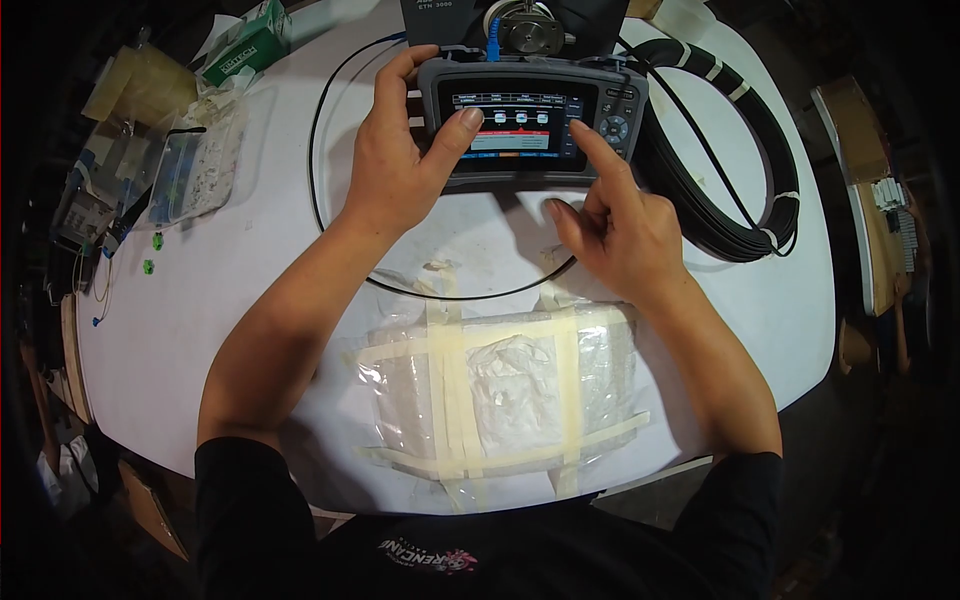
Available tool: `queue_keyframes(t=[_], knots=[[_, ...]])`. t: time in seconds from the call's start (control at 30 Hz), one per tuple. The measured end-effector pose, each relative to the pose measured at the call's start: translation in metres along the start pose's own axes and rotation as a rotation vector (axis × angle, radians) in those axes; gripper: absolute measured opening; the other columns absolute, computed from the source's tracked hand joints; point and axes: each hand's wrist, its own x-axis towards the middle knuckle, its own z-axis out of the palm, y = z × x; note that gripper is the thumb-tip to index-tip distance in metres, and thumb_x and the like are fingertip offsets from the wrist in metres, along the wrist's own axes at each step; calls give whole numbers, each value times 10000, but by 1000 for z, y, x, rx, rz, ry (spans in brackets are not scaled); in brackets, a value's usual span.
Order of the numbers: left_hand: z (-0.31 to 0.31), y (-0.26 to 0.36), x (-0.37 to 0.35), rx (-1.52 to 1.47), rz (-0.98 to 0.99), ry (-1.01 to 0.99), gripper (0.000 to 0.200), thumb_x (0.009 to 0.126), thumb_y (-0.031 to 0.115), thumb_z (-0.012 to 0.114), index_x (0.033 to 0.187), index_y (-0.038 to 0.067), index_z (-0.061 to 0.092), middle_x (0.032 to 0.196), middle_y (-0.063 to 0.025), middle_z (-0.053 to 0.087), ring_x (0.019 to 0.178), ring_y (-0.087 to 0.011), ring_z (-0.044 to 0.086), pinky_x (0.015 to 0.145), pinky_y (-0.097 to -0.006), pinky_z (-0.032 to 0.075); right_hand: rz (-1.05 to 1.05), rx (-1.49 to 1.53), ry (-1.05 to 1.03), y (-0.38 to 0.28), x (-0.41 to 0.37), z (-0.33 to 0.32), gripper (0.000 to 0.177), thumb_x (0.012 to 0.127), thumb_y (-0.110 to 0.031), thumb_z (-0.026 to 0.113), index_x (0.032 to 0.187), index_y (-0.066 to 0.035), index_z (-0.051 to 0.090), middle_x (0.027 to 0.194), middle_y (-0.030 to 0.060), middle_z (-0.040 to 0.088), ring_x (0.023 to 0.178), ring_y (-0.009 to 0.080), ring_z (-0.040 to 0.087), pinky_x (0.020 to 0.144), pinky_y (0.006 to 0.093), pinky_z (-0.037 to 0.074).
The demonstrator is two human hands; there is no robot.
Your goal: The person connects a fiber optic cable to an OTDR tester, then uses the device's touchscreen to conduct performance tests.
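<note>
A grey handheld tester (466,180) with a lit screen stands at the top middle, a blue connector (493,42) plugged into its top edge. My left hand (405,150) grips its left side, with the thumb over the screen and fingers behind the casing. My right hand (625,215) has its index finger stretched to the screen's right edge, the other fingers curled with nothing visible in them. A thin black cable (314,160) loops down from the tester's area across the table below both hands.
A black cable coil (690,215) lies right of the tester. A taped plastic-covered pad (515,390) is on the white table (150,370) near my body. At the left are a clear tray (200,165), a green box (245,45) and small green pieces (149,267).
</note>
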Motion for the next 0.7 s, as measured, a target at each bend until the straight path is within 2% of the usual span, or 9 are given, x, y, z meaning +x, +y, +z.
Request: queue_keyframes(t=[0.17, 0.37, 0.7], knots=[[4, 0, 1, -21, 0, 22, 669, 934, 343, 731, 1417, 17, 402, 1251, -189, 626, 1051, -269, 679, 883, -376, 558, -60, -81, -65, -11, 12, 5, 816, 838, -225, 823, 1550, -115, 439, 527, -11, 530, 421, 169, 538, 452, 322, 453], [3, -1, 2, -19, 3, 24, 669, 933, 354, 729, 1411, 15, 406, 1240, -178, 635, 1045, -268, 678, 881, -376, 546, -76, -107, -72, -20, 18, 11, 808, 854, -289, 817, 1548, -111, 444, 493, -21, 541, 403, 179, 552, 438, 326, 450], [14, 11, 2, -8, -29, 66, 768, 879, 370, 791, 1406, 10, 365, 1206, -212, 638, 1055, -278, 680, 888, -382, 557, -178, 8, 11, -18, 10, 12, 710, 821, -171, 816, 1465, -80, 533, 525, -20, 541, 424, 160, 553, 441, 314, 441]])
